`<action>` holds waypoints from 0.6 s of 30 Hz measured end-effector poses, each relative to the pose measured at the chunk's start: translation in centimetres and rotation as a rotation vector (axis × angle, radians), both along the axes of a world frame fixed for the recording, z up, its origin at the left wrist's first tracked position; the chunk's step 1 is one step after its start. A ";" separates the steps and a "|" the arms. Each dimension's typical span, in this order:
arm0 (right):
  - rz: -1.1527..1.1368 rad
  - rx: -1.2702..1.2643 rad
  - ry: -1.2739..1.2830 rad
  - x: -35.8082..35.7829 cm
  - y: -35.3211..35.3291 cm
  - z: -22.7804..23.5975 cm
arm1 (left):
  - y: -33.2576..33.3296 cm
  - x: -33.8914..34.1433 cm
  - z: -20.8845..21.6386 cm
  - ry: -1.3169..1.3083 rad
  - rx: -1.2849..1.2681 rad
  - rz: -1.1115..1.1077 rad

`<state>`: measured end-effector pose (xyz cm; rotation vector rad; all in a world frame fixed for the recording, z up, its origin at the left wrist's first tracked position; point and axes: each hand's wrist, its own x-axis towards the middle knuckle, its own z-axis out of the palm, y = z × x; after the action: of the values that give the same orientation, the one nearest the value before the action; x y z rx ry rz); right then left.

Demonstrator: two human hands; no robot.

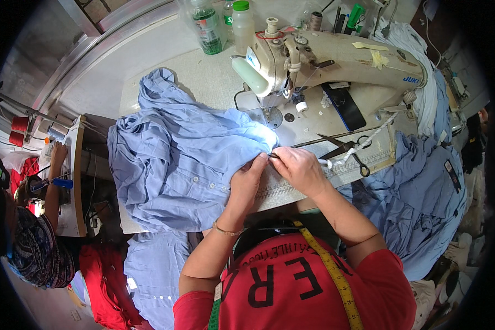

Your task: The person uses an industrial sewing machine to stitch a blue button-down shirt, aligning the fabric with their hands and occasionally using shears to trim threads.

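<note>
A light blue button-up shirt (176,143) lies bunched over the sewing table, its small white buttons showing. At its right end, near the table's front edge, my left hand (248,179) is closed with fingers and thumb pinching the cloth. Close against it, my right hand (301,169) is also closed in a pinch. A small dark thing pokes out between its fingertips at the cloth; its kind is too small to tell. Light from the sewing machine (280,66) falls on the fabric beside the needle area. Black scissors (346,151) lie just right of my right hand.
A phone (344,107) and loose white buttons (325,100) lie under the machine arm. Bottles (243,27) stand behind. More blue garments (418,192) hang over the right side. At far left, another person's arm (53,187) reaches to a second table (71,181).
</note>
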<state>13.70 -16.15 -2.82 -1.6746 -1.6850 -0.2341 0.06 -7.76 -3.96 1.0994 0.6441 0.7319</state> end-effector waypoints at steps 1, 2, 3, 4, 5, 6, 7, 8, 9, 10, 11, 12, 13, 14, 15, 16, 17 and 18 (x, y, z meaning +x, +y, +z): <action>0.002 -0.001 0.039 0.0 0.0 0.0 | 0.0 0.0 0.0 -0.028 -0.016 0.004; 0.001 -0.007 0.097 -0.1 -0.1 0.2 | 0.1 0.0 0.0 -0.056 -0.032 0.007; 0.000 -0.013 0.155 -0.2 -0.2 0.6 | 0.1 0.0 0.1 -0.084 -0.048 0.010; -0.002 -0.019 0.213 -0.3 -0.4 0.9 | 0.1 0.2 0.2 -0.105 -0.058 0.015; -0.005 -0.025 0.252 -0.3 -0.4 1.1 | 0.0 0.3 0.6 -0.127 -0.068 0.019; -0.009 -0.032 0.290 -0.3 -0.5 1.2 | 0.0 0.4 0.7 -0.148 -0.078 0.024; -0.011 -0.036 0.328 -0.3 -0.5 1.4 | 0.1 0.3 0.5 -0.158 -0.107 0.026; -0.006 -0.033 0.352 -0.4 -0.5 1.3 | 0.3 0.2 0.1 -0.167 -0.135 0.029; -0.001 -0.030 0.376 -0.5 -0.6 1.3 | 0.4 0.1 -0.1 -0.176 -0.163 0.031; 0.002 -0.027 0.401 -0.5 -0.6 1.2 | 0.4 0.1 0.0 -0.204 -0.201 0.017; 0.009 -0.038 0.465 -0.5 -0.7 1.3 | 0.4 0.1 0.0 -0.231 -0.239 0.003; 0.017 -0.048 0.528 -0.5 -0.8 1.6 | 0.4 0.1 0.1 -0.259 -0.277 -0.011; 0.026 -0.060 0.593 -0.6 -0.9 1.8 | 0.3 0.0 0.2 -0.260 -0.272 -0.013; 0.050 -0.088 0.613 -0.6 -1.0 2.0 | 0.2 0.0 0.5 -0.260 -0.267 -0.015; 0.074 -0.116 0.632 -0.7 -1.1 2.2 | 0.1 0.0 0.6 -0.261 -0.262 -0.017; 0.099 -0.144 0.650 -0.7 -1.2 2.4 | 0.1 0.0 0.5 -0.264 -0.245 -0.022; 0.090 -0.175 0.668 -0.9 -1.4 2.6 | 0.0 -0.1 0.2 -0.266 -0.227 -0.026; 0.081 -0.206 0.686 -1.1 -1.5 2.7 | 0.0 -0.1 0.1 -0.268 -0.210 -0.030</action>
<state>12.61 -17.63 -0.14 -1.5753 -1.2689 0.5177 -0.07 -7.81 -3.84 0.7999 0.4630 0.7523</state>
